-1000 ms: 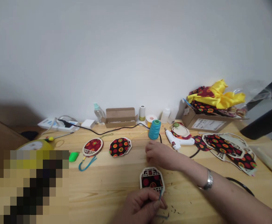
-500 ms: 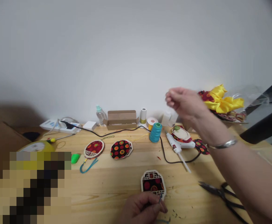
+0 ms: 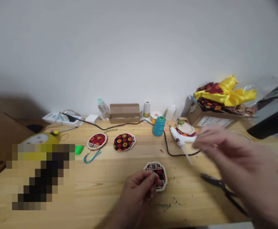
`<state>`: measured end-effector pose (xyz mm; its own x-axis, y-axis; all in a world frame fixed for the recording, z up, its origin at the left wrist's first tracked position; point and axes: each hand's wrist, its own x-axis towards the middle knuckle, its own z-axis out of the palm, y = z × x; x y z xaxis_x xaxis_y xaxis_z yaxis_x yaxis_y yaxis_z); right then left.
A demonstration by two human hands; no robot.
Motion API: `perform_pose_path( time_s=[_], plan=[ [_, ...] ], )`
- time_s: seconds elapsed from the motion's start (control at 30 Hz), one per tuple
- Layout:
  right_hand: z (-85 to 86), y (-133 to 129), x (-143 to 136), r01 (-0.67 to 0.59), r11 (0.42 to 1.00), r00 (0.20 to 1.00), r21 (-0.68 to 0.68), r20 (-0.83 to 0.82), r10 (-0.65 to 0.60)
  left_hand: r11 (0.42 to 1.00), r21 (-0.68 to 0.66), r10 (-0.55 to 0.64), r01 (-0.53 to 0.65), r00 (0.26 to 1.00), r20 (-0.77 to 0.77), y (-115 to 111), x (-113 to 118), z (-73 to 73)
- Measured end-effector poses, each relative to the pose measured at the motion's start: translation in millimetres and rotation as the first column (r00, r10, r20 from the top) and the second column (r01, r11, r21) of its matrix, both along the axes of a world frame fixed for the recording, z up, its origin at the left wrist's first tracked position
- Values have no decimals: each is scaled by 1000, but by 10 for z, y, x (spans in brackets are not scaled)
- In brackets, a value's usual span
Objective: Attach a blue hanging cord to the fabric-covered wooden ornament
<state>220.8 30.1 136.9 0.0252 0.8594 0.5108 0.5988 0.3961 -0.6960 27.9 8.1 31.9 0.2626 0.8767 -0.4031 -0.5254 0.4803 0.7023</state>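
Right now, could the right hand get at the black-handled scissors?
Probably yes. The right hand appears close to the black-handled scissors, and nothing lies on their visible blades. The hand and forearm partly hide the handles, and blur leaves unclear whether the fingers already hold something.

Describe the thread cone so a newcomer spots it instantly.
Find the open brown box at the back of the wooden table. Right of it, nearer the camera, stands the thread cone. Its teal colour and tapering shape set it apart from the white bottle and upright white roll behind.
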Motion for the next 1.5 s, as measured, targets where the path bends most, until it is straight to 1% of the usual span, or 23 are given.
perform_pose_path(
  time_s=[0.03,0.07,0.13,0.17,0.23,0.3,0.37,0.47,0.63,0.73,0.87,1.03,1.2,1.37,1.5],
  plan=[
    [-162,-65,-81,-34,998,999,-57,0,34,1000,-12,24,-24,1000,3,9,18,19],
    [-317,-119,-163,-44,993,999,-110,-36,40,999,-18,37,-37,999,-4,16,34,33],
    [-581,-206,-310,-25,978,992,-206,-124,-1,999,-13,43,-43,999,-18,20,60,50],
    [-683,-242,-368,-13,971,987,-237,-159,-25,999,-9,44,-44,999,-21,18,70,54],
    [-823,-301,-449,-1,969,976,-249,-212,-54,999,-10,47,-47,999,-22,14,82,54],
    [-896,-345,-488,-14,975,967,-221,-251,-43,999,-17,36,-37,999,-24,12,91,51],
    [-934,-373,-505,-39,979,965,-198,-263,-14,1000,-15,15,-16,1000,-18,13,100,49],
    [-978,-391,-522,-66,981,976,-182,-216,26,1000,-1,-6,6,1000,-12,13,117,48],
    [-1042,-394,-541,-122,972,979,-202,-187,83,1000,-1,-17,17,999,-36,12,133,53],
    [-1042,-393,-538,-135,965,973,-223,-212,87,1000,-3,-11,10,999,-46,19,134,54],
    [-1009,-374,-530,-155,957,955,-244,-285,82,1000,-5,-14,13,1000,-22,16,129,44],
    [-981,-323,-521,-217,920,915,-327,-396,75,1000,-21,-11,11,1000,-19,4,122,43],
    [-990,-304,-502,-227,891,921,-392,-383,66,1000,-24,6,-7,999,-34,4,125,44],
    [-991,-308,-498,-221,888,933,-403,-351,73,1000,-7,-15,15,998,-58,-5,121,28],
    [-1000,-319,-515,-233,881,940,-413,-327,95,1000,-10,2,-3,998,-55,8,124,52]
  ],
)
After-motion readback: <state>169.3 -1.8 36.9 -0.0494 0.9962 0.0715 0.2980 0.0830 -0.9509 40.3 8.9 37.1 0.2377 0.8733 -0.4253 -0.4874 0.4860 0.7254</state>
